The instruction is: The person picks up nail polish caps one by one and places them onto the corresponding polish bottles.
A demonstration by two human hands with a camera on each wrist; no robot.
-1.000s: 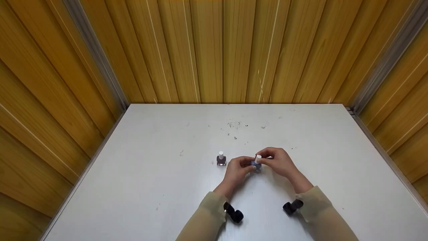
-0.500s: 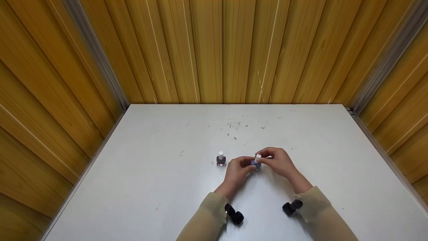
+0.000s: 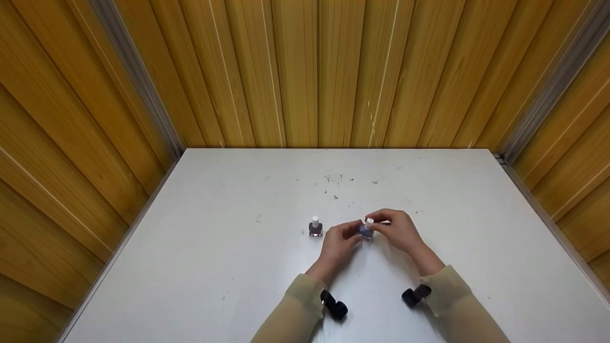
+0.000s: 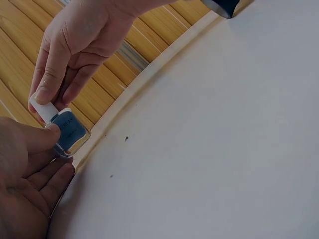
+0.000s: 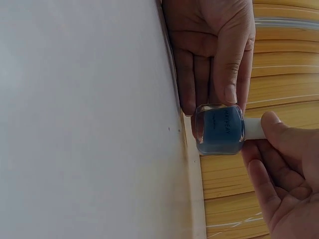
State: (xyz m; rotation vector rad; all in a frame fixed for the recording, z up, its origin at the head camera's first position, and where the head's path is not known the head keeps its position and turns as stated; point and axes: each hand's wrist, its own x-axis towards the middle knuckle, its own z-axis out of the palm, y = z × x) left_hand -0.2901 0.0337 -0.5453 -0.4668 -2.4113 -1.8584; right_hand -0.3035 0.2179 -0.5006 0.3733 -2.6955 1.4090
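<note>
A blue nail polish bottle (image 5: 219,130) with a white cap (image 5: 253,129) is held between both hands over the table. My left hand (image 3: 339,244) pinches the glass body between thumb and fingers, as the left wrist view also shows on the blue bottle (image 4: 70,130). With thumb and fingertips my right hand (image 3: 396,230) grips the white cap from above. The cap sits against the bottle's neck, and the bottle is slightly tilted. To the left of my left hand, a dark nail polish bottle (image 3: 315,228) with a white cap stands upright, touched by neither hand.
The white table (image 3: 214,262) has small dark marks (image 3: 333,178) beyond the hands. Wood-patterned panels (image 3: 295,71) rise behind its far edge and at both sides. Black wrist cameras (image 3: 335,305) sit on the sleeves.
Both hands keep their hold on the blue bottle and its cap. The bottle has shifted very slightly up and to the right. The dark bottle stays where it was.
</note>
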